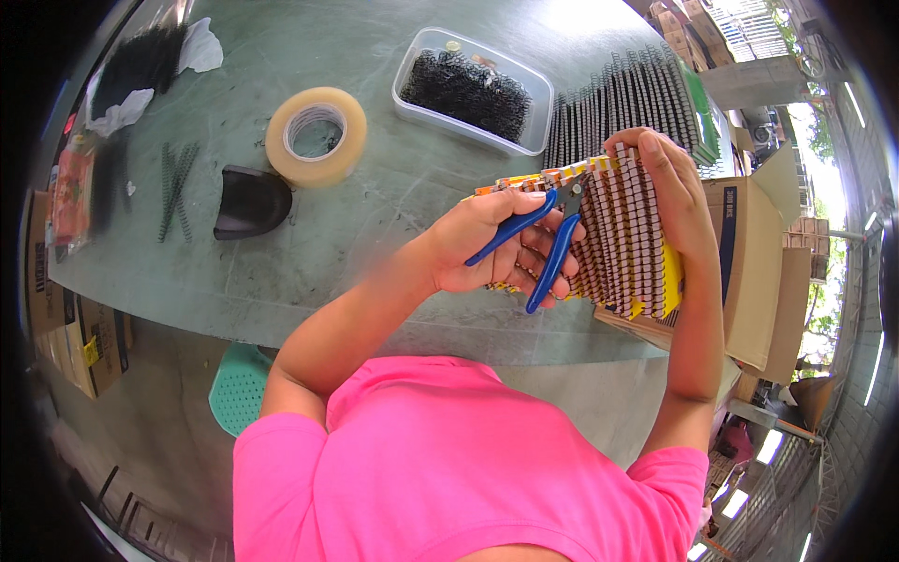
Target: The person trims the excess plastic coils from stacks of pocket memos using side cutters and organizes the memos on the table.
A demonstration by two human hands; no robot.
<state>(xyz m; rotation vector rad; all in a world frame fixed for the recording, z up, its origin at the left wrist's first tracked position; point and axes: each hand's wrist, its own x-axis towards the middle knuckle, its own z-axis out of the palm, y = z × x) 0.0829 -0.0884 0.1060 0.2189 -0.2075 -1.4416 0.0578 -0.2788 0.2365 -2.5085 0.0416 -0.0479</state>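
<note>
Above the near right edge of the tabletop (309, 281), both hands hold work in the air. The left hand (487, 245) is closed on blue-handled pliers (548, 234), handles slanting down toward the near side, the small head pointing up and far, touching the top edge of a stack of notebooks (626, 239). The right hand (670, 183) is wrapped over the stack's far right side, fingers spread across its top. The stack lies just right of the pliers, its bound edges running near to far with a slight tilt; so the left hand is the one nearer the tool end, the right carries the load. A cardboard box (749, 253) stands right under the stack.

On the green tabletop, further left, lie a tape roll (316, 134), a black scoop-like piece (251, 201) beside it, and loose black coils (176, 187). Far off sit a clear tub of coils (473, 91) and a row of black spirals (623, 98). More boxes stand at the left; the right is bright with daylight
</note>
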